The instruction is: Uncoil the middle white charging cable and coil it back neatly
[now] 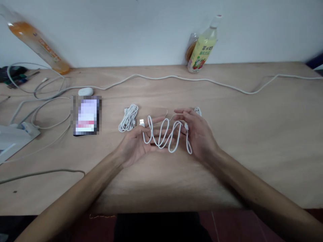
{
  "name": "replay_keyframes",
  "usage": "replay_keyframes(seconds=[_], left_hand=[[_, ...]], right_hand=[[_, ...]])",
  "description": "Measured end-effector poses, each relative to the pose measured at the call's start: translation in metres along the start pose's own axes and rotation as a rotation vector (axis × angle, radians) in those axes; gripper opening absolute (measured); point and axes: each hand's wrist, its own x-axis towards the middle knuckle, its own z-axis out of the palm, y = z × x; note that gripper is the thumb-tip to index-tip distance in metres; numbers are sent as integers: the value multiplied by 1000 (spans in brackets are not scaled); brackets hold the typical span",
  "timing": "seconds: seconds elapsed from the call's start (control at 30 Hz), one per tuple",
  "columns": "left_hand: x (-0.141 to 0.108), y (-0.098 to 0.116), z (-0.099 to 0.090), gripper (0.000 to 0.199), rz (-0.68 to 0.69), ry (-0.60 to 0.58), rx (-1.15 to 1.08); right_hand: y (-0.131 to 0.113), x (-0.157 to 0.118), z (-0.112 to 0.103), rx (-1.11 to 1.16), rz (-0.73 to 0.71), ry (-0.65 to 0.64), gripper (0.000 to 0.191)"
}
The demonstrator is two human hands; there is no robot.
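Observation:
A white USB charging cable hangs in loose zigzag loops between my two hands, just over the table. My left hand has its palm turned up, with the thumb by the USB plug and the fingers stretched out under the loops. At the cable's other end, my right hand curls around it, a small white connector showing by its fingers. A thin pale strand, perhaps a tie, shows near the right fingertips. Left of the hands lies a second white cable, bundled up. Part of another white item shows behind my right hand.
On the left are a phone, a white earbud case, a power strip and tangled cords. A long white cord crosses the table's back. An orange drink bottle and a yellow drink bottle stand by the wall.

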Motion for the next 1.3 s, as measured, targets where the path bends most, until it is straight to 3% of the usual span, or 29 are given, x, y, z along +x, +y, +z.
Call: replay_keyframes(seconds=[0.1,0.27,0.5,0.73,0.9,1.03,1.17,1.3], left_hand=[[0,1,-1,60,19,-17,-29],[-1,5,6,63,89,45,-81],[0,6,12,68,183,119,-169],[-2,8,16,75,257,173,-145],[-2,7,17,70,234,116,-99],[-1,6,17,67,198,101,-108],[-1,9,17,68,202,165,-147],[-1,11,17,72,217,240,-191]], right_hand=[[-2,-1,-1,57,70,-66,43],[1,-3,0,44,53,-146,64],[15,5,-4,-157,-118,-158,44],[15,-1,-2,-305,-91,-276,34],[9,-9,2,-481,-208,-198,13],[8,-10,2,-564,-214,-165,13],[7,-10,0,-671,-270,-126,11],[6,-11,1,-671,-335,-145,30]])
